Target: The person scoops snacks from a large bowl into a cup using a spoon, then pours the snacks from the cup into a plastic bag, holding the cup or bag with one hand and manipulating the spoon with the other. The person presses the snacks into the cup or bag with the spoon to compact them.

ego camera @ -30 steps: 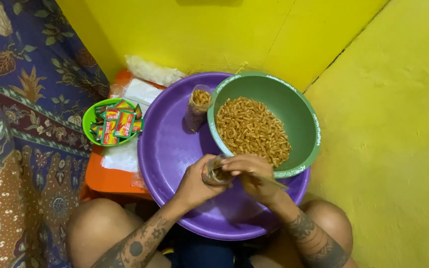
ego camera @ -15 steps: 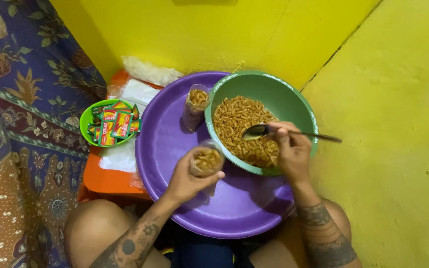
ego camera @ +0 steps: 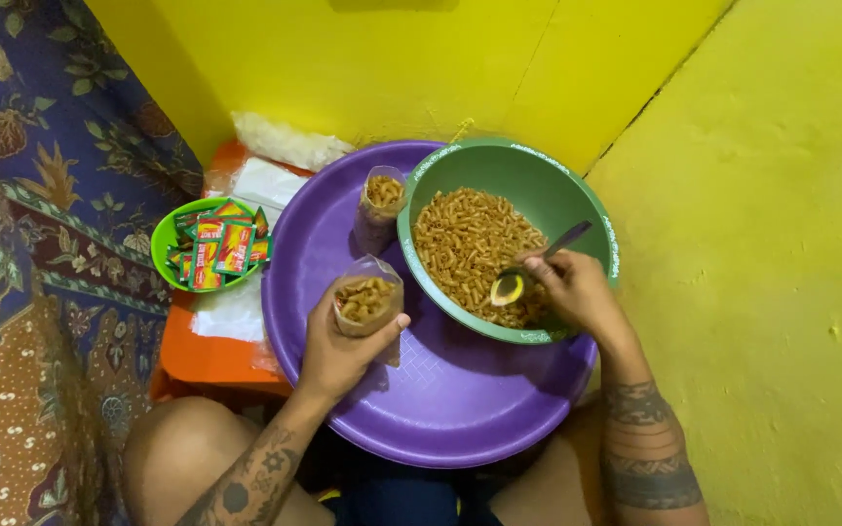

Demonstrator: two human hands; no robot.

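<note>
My left hand point(ego camera: 343, 346) grips a small clear plastic bag point(ego camera: 367, 304) partly filled with brown macaroni snack, held upright over the purple tray point(ego camera: 440, 409). My right hand point(ego camera: 572, 292) holds a metal spoon point(ego camera: 528, 273), its bowl dipped into the snack inside the green bowl point(ego camera: 577, 209). The green bowl rests on the right part of the purple tray. A second filled plastic bag point(ego camera: 380, 209) stands upright on the tray, just left of the green bowl.
A small bright green bowl point(ego camera: 163, 255) of red and green sachets sits left of the tray on an orange surface point(ego camera: 209, 353) with clear plastic bags point(ego camera: 285, 141). Yellow walls close the back and right. A patterned blue cloth point(ego camera: 31, 244) lies at the left.
My right hand swung from the bag out over the green bowl and now digs the spoon into the snack. My left hand raised the bag slightly to the left.
</note>
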